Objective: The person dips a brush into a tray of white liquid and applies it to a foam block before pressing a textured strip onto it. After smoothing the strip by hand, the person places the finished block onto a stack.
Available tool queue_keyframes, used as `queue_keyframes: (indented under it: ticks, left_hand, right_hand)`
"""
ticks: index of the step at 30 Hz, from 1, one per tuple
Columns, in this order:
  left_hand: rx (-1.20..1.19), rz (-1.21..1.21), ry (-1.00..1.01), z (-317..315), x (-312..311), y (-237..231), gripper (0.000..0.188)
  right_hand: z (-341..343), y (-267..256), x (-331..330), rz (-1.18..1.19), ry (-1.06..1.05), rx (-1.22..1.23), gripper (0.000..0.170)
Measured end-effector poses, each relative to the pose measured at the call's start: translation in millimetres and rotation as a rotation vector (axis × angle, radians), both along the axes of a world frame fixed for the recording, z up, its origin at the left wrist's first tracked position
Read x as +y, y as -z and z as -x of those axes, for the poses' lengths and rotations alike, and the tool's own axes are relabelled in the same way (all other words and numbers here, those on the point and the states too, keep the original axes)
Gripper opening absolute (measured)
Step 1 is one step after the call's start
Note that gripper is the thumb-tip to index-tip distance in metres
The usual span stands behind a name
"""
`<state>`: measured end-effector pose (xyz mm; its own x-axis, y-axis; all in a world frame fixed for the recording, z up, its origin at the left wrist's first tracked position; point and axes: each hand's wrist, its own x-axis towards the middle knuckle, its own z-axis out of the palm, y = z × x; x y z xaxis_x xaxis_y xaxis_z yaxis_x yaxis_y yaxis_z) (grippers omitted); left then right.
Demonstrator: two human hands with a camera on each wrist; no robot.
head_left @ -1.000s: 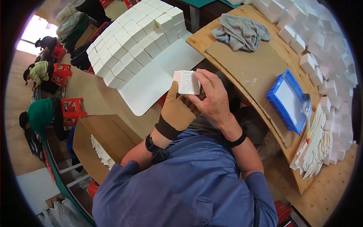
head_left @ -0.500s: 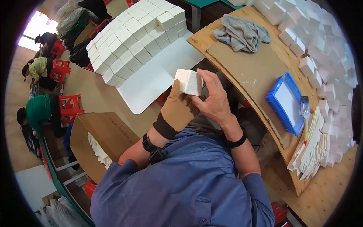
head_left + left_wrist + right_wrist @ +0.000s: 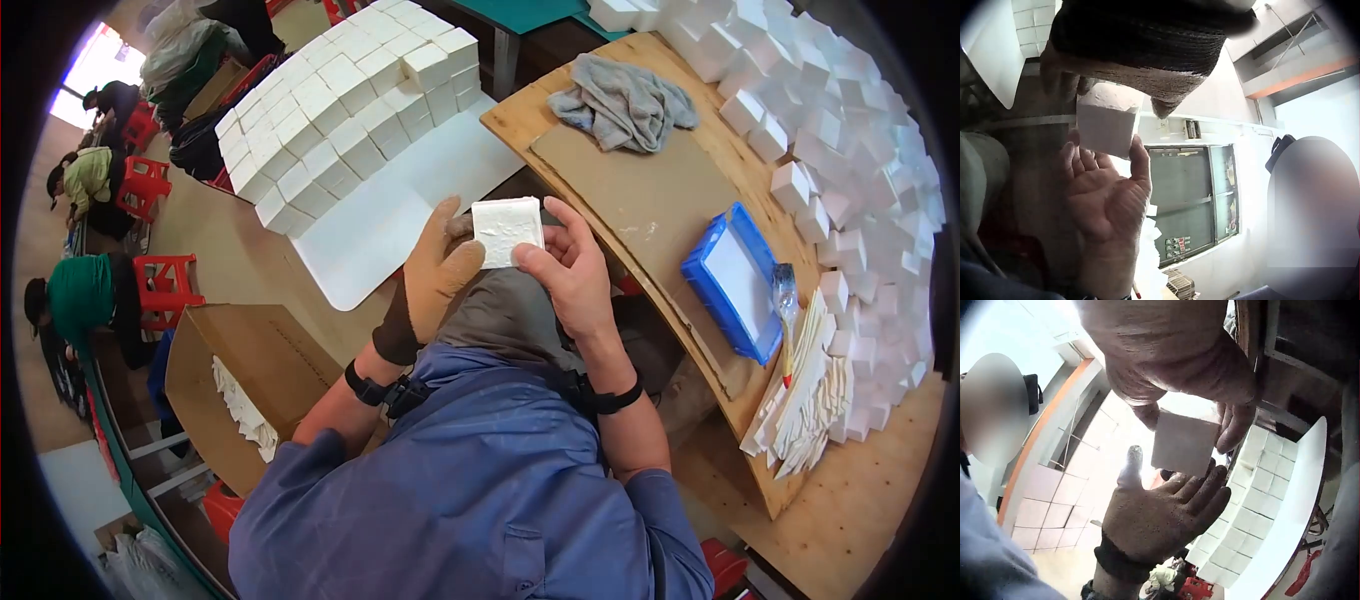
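A white block (image 3: 506,232) with a rough, dented face is up in front of the lap. My bare right hand (image 3: 577,275) grips it, thumb on the rough face and fingers at the right side. The gloved left hand (image 3: 430,275) is at the block's left side; its tan glove leaves dark fingertips bare. In the right wrist view the left fingers (image 3: 1200,494) stretch along the block's lower edge, with the thumb standing apart from it. Smooth sides of the white block (image 3: 1107,128) show in the left wrist view, above the right palm (image 3: 1107,203).
Stacked white blocks (image 3: 345,110) stand on a white board (image 3: 345,285). On the wooden table (image 3: 515,115) lie a grey cloth (image 3: 625,105), a blue tray (image 3: 700,275), a brush (image 3: 786,310) and white strips (image 3: 810,400). More blocks (image 3: 860,160) are heaped at the right. A cardboard box (image 3: 250,350) is at the left.
The block has turned so its rough face points up at the head camera, and it sits slightly lower. The left hand has shifted left and loosened; the right thumb has moved onto the face.
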<state>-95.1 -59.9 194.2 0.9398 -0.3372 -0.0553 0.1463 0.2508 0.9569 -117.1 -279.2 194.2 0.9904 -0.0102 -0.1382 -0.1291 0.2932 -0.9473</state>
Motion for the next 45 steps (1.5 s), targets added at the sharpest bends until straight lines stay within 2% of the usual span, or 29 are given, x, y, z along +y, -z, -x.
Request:
queue_keyframes:
  ticks: [3, 6, 10, 15, 18, 27, 30, 31, 34, 35, 39, 42, 45]
  left_hand:
    - [0.059, -0.091, 0.006, -1, 6, 3, 0.086]
    - [0.301, 0.403, -0.075, 3, 5, 4, 0.079]
    - [0.168, 0.274, -0.004, 6, 7, 1, 0.073]
    - [0.169, 0.307, 0.084, 2, -1, 11, 0.07]
    - [0.129, 0.293, 0.116, 0, -1, 17, 0.086]
    - [0.066, 0.218, 0.104, 1, -1, 18, 0.093]
    - [0.034, 0.142, 0.06, 4, -3, 11, 0.068]
    - [0.033, 0.142, 0.057, 3, -3, 11, 0.068]
    - [0.212, 0.462, 0.088, 0, -5, 9, 0.073]
    - [0.21, 0.463, 0.085, 1, -4, 7, 0.073]
    - [0.238, 0.367, -0.056, 2, 7, 3, 0.08]
    - [0.031, 0.032, -0.003, -7, 20, 15, 0.087]
    - [0.09, -0.043, 0.056, -9, 26, 13, 0.089]
  right_hand:
    - [0, 3, 6, -0.013, -0.019, 0.007, 0.076]
    - [-1, 0, 5, -0.15, -0.055, 0.095, 0.069]
    - [-2, 1, 5, -0.208, -0.076, 0.113, 0.063]
    - [-1, 3, 7, -0.202, -0.076, 0.104, 0.061]
    - [-1, 4, 5, -0.237, -0.071, 0.117, 0.061]
    - [-1, 7, 6, -0.215, -0.084, 0.095, 0.061]
    - [-2, 8, 6, -0.212, -0.1, 0.091, 0.061]
    - [-3, 9, 6, -0.211, -0.102, 0.09, 0.061]
    - [-6, 12, 3, -0.316, -0.116, 0.114, 0.062]
    - [-6, 13, 2, -0.315, -0.12, 0.114, 0.062]
    - [-7, 18, 4, -0.29, -0.067, 0.124, 0.068]
    - [-3, 23, 13, 0.085, 0.012, -0.047, 0.076]
    - [-1, 19, 22, 0.152, -0.019, -0.055, 0.079]
